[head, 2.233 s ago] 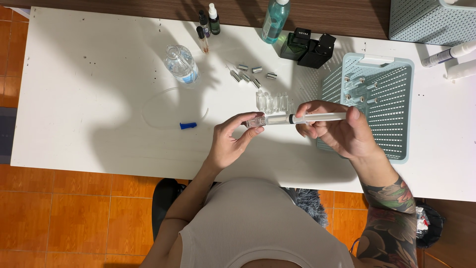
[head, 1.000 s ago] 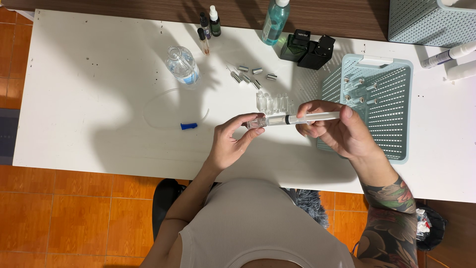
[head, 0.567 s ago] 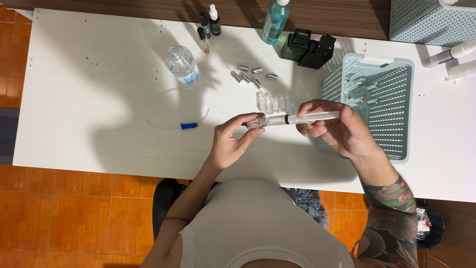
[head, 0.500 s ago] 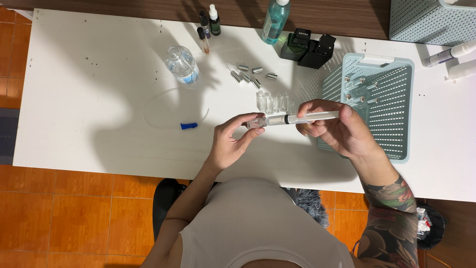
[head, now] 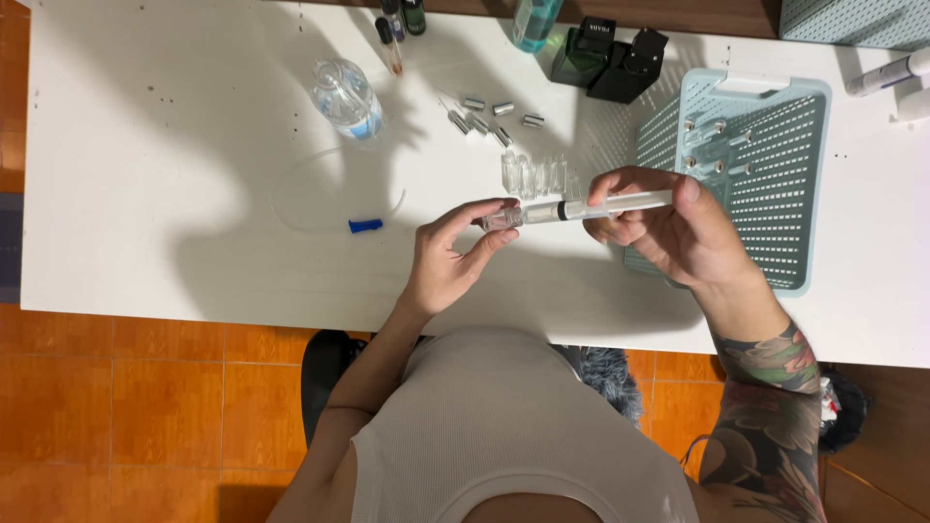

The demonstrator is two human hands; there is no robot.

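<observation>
From the head camera, looking straight down, a person is leaning over a white rectangular table (head: 174,194) that is standing on an orange tiled floor (head: 126,407).

The left hand (head: 448,260) is pinching a small clear glass vial (head: 501,217) between thumb and fingertips, holding it on its side just above the table's near half. The right hand (head: 668,228) is gripping a clear plastic syringe with a white plunger (head: 605,205), fingers wrapped around the barrel and the thumb lying along the plunger end. The syringe is lying level, its tip meeting the mouth of the vial, so both hands are closing on what they hold, and the two things are touching between them.

Just behind the vial, a row of empty clear glass vials (head: 539,174) is standing upright on the table. Further back, several small silver metal caps (head: 489,116) are lying scattered. To the person's right, a pale blue perforated plastic basket (head: 775,184) is sitting under the right hand, with more small vials inside.

To the left, a loop of thin clear tubing ending in a blue connector (head: 365,226) is lying flat, near a clear plastic water bottle (head: 346,98) on its side. Along the far edge, two dark square perfume bottles (head: 610,56) are standing beside a teal bottle (head: 535,21).
</observation>
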